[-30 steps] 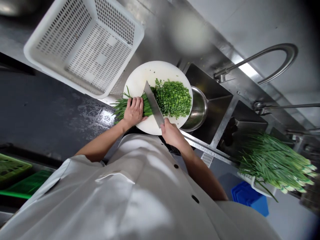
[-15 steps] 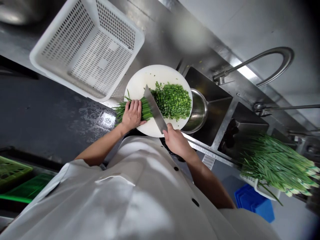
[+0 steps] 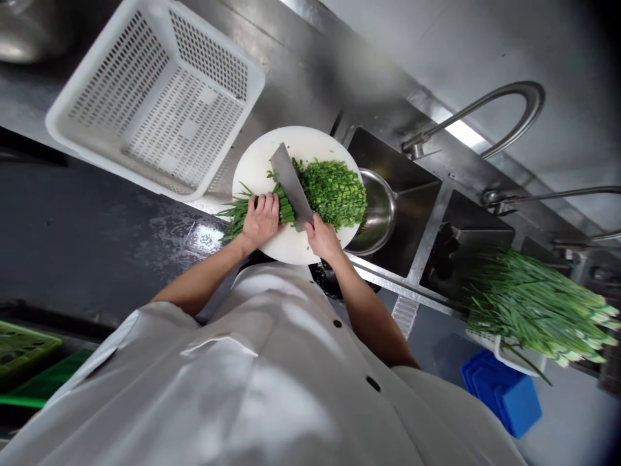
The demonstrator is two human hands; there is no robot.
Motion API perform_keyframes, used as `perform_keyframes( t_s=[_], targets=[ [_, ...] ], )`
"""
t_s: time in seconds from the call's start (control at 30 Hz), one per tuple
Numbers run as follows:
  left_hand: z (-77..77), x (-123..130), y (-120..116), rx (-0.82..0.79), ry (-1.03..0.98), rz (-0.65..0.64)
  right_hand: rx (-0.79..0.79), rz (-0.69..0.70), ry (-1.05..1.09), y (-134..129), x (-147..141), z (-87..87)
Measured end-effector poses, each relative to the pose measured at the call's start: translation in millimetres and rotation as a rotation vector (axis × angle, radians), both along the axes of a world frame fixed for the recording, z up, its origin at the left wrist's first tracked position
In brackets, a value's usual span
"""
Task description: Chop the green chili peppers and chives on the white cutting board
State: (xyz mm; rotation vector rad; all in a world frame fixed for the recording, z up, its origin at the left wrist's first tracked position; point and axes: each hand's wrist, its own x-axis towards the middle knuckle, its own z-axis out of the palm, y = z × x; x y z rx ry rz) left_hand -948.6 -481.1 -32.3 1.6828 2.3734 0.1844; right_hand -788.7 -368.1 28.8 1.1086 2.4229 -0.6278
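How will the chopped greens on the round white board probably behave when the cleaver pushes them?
The chopped greens would probably spread rather than slide as one block, being many small pieces. Pushed away from the cleaver, some may fall off the white board, since the pile lies by its edge.

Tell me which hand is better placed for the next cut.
Likely the right hand: it grips the knife, which stands between the chopped pile and the uncut greens. The left hand is occupied holding those greens on the board.
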Motion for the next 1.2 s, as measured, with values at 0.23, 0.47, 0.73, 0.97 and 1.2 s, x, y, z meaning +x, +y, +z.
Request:
perform_keyframes(
  t_s=[0.23, 0.47, 0.73, 0.97, 1.2],
  targets=[
    [7.4, 4.1, 7.8, -0.040, 0.008, -0.016, 0.005, 0.007, -0.012, -6.0, 1.2, -1.5],
    [2.1, -9.8, 3.8, -0.029, 0.080, 0.004, -0.067, -0.012, 0.039, -27.8, -10.0, 6.9],
    [-0.7, -62.8, 20.7, 0.009, 0.183, 0.056, -0.183, -0.171, 0.158, -17.9, -18.1, -0.8],
    [-1.5, -48.8, 73.4, 0.006, 0.151, -0.117, -0.197, -0.283, 0.207, 0.2, 7.3, -9.2],
    [-6.5, -12.3, 138.2, -0.033, 0.142, -0.263, -0.158, -0.397, 0.210, 31.7, 51.4, -11.0]
  ],
)
